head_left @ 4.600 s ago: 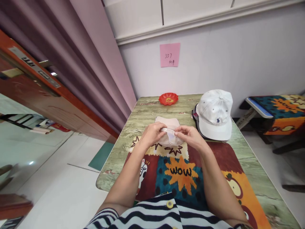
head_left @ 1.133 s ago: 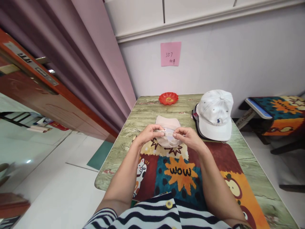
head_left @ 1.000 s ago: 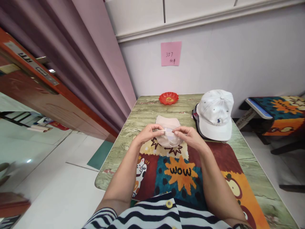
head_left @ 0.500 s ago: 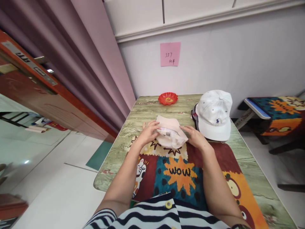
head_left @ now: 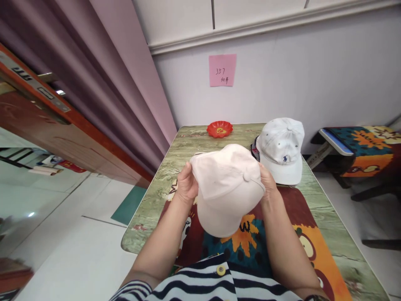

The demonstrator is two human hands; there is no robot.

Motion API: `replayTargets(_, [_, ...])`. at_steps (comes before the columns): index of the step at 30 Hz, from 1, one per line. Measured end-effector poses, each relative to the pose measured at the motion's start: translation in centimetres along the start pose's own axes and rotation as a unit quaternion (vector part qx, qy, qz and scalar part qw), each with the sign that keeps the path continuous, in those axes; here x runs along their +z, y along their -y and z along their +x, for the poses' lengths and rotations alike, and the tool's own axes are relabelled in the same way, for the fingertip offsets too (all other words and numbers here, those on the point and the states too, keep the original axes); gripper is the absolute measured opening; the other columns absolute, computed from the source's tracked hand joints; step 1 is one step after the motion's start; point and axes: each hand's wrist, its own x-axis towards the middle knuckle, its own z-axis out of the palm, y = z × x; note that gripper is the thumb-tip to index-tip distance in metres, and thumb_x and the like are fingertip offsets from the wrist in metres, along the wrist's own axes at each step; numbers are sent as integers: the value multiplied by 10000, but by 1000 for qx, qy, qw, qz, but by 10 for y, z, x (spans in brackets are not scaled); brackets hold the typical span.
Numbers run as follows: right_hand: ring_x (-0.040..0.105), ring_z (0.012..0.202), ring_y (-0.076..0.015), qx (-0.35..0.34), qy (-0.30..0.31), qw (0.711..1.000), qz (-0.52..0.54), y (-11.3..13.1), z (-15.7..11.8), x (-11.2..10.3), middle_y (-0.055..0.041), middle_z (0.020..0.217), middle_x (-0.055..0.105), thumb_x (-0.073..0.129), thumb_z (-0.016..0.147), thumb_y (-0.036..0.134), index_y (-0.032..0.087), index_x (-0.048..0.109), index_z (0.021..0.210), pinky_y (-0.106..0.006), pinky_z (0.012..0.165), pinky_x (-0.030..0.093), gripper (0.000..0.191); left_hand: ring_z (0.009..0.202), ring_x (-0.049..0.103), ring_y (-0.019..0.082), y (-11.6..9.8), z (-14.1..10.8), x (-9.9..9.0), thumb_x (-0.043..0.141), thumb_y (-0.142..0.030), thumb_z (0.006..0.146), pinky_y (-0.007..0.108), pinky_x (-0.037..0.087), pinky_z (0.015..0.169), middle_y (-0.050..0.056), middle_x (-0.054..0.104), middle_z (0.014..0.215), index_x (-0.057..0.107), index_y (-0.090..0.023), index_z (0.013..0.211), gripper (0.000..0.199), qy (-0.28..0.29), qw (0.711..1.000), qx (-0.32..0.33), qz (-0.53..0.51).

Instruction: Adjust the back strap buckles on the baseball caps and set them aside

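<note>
A pale pinkish-white baseball cap [head_left: 227, 186] is held up over the table, its brim pointing down toward me and its crown facing up. My left hand [head_left: 187, 184] grips the cap's left edge, thumb on the outside and the other fingers hidden behind the fabric. On the opposite edge my right hand [head_left: 267, 182] is closed on the cap, most of its fingers out of sight. To the right, a white baseball cap [head_left: 282, 148] with a small dark blue emblem rests on top of darker headwear, of which only a sliver shows.
A red scalloped dish [head_left: 219, 129] stands at the back of the wood-patterned table [head_left: 147, 209]. Under my arms lies a colourful printed mat [head_left: 288, 209]. A pink note [head_left: 222, 70] is stuck to the wall. At the left are a purple curtain [head_left: 125, 83] and a wooden door [head_left: 78, 129].
The pinkish cap, earlier low on the mat with its inside showing, is now raised and turned crown-up, brim toward me. Both hands have closed on its sides.
</note>
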Motion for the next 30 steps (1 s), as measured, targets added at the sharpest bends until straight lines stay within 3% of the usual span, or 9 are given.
replayTargets(5, [722,1008,-298,34,4,999,24,-5,12,-1,-77,969,780,617,777,616,223,719,1011,-439,884,592,469,1249,594,413,30,-12,11,373,-959,703,556,482,1013,168,736,1155,654,-161,1270,1018,7,997,-54,-51])
replayTargets(12, [688,1123,-300,45,1,996,76,-7,15,4,-93,1057,773,579,817,623,217,708,1079,-461,943,573,500,1236,610,389,10,-10,19,390,-840,822,540,479,1020,125,754,1128,676,-174,1259,846,9,997,-69,-39])
replayTargets(16, [664,1180,-308,72,45,990,115,-11,-1,17,-112,1122,760,441,849,774,214,684,1139,-500,982,539,676,1238,618,349,-5,-3,3,415,-760,873,496,481,1042,94,763,1107,684,-197,1256,732,-23,997,-35,-60])
replayTargets(19, [674,1168,-319,136,63,970,192,-30,-29,35,-104,1101,772,561,803,749,213,684,1122,-521,1001,528,636,1230,628,315,-4,1,-16,463,-708,888,458,479,1058,65,774,1083,706,-226,1214,630,-55,993,5,-102])
replayTargets(22, [713,1103,-293,192,-6,941,278,-59,-64,54,-63,1045,794,752,772,488,231,705,1038,-486,1033,526,373,1209,641,296,10,3,-31,491,-687,889,435,487,1054,63,779,1074,730,-222,1164,591,-68,988,8,-135])
replayTargets(25, [731,1069,-256,215,-88,920,317,-72,-87,59,-42,1061,797,762,790,327,224,713,1067,-439,1058,527,299,1199,647,276,28,2,-36,498,-668,899,415,491,1048,65,778,1071,740,-219,1136,563,-50,987,-22,-151])
replayTargets(27, [735,1057,-264,201,-114,927,295,-61,-89,52,-58,1077,794,762,794,300,208,703,1128,-450,1045,542,352,1179,655,264,40,-2,-36,481,-683,902,409,498,1034,64,776,1069,740,-233,1120,563,-45,984,-32,-168])
replayTargets(30, [725,1076,-288,115,-149,956,227,-13,-73,29,-64,1135,779,792,753,280,228,669,1216,-479,1013,570,482,1098,682,276,64,-13,-37,410,-780,879,444,527,978,107,754,1113,722,-225,1142,689,-20,989,-70,-132])
